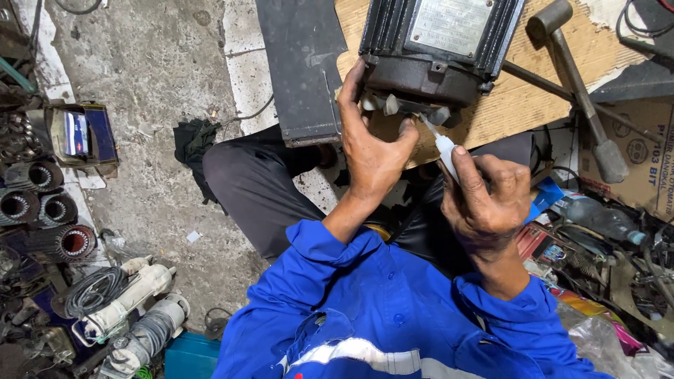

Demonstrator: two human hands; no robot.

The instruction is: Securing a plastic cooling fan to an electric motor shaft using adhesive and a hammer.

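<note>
A black finned electric motor (pixel 435 42) with a grey nameplate lies on a wooden board (pixel 512 105). My left hand (pixel 372 144) rests against its near end, fingers touching the pale fan blades (pixel 393 105) there. My right hand (pixel 484 200) is shut on a small white squeeze tube (pixel 444 149), whose thin nozzle points at the fan hub. Both arms wear blue sleeves.
A metal hammer (pixel 579 84) and a long rod lie on the board to the right. A dark metal cover (pixel 298 67) lies left of the motor. Motor stators (pixel 60 224), a wire coil and white parts crowd the left floor; cardboard and clutter fill the right.
</note>
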